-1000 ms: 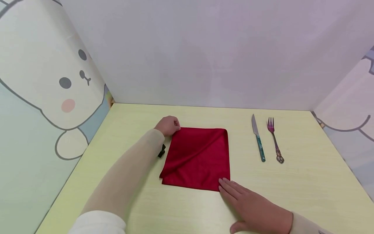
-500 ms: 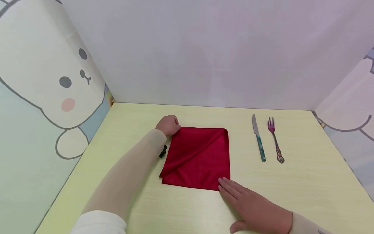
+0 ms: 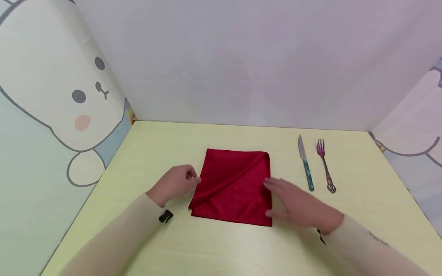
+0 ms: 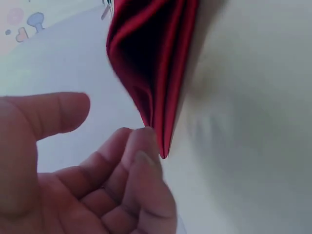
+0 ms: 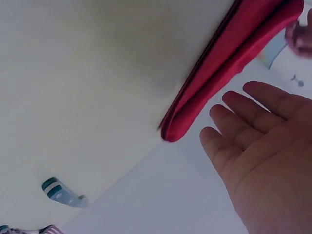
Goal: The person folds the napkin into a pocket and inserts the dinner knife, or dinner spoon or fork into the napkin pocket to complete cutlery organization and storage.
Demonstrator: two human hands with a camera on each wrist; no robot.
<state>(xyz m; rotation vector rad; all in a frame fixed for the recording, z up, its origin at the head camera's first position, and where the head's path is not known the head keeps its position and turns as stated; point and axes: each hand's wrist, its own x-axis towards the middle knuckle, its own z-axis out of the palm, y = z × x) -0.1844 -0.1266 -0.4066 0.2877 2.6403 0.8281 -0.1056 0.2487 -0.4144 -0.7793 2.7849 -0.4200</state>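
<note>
A red cloth napkin (image 3: 238,184), folded into a layered square with a diagonal fold across its top, lies flat on the table. Beside its left edge is my left hand (image 3: 177,184), fingers loosely curled and holding nothing. In the left wrist view, the thumb (image 4: 68,112) stands apart from the fingers, and the napkin's layered corner (image 4: 163,131) shows just past the fingertips. My right hand (image 3: 297,201) is over the napkin's right edge with its fingers straight. The right wrist view shows those fingers (image 5: 234,126) extended beside the red folds (image 5: 195,97), gripping nothing.
To the right of the napkin lie a table knife (image 3: 305,163) with a green handle and a fork (image 3: 325,165) with an ornate handle. The pale yellow table (image 3: 165,142) meets a white backdrop (image 3: 241,76) at its far edge.
My left hand has let go of the napkin's far left corner and come back toward me. My right hand has lifted from the near right corner and moved up along the right edge.
</note>
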